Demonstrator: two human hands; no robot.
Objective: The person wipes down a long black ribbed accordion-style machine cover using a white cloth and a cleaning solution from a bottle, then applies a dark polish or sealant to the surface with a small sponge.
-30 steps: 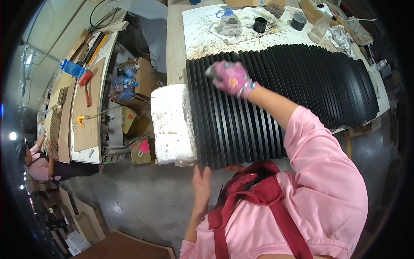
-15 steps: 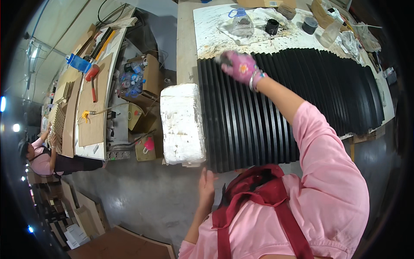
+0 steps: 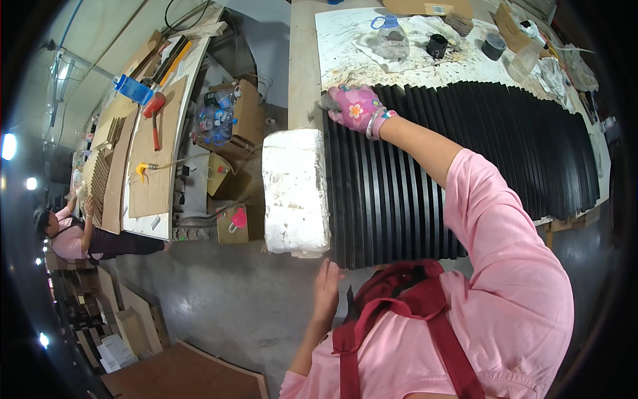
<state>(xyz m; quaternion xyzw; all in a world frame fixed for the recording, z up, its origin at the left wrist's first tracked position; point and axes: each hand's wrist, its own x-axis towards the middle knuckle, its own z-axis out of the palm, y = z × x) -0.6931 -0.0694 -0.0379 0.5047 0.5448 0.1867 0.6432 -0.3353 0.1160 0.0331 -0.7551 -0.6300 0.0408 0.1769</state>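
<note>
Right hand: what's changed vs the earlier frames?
The right hand has moved left over the black strips to their far left corner. Its grip on the grey pad is unchanged; nothing visibly taken or let go. The left hand stays by the near left corner; strips and white block stay put. The view itself shifted.

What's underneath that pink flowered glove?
Black strips lie under the gloved right hand, near their far ends. Something grey shows at its fingertips. The palm and the strip tops beneath it are covered, so whether anything is held there can't be seen.
</note>
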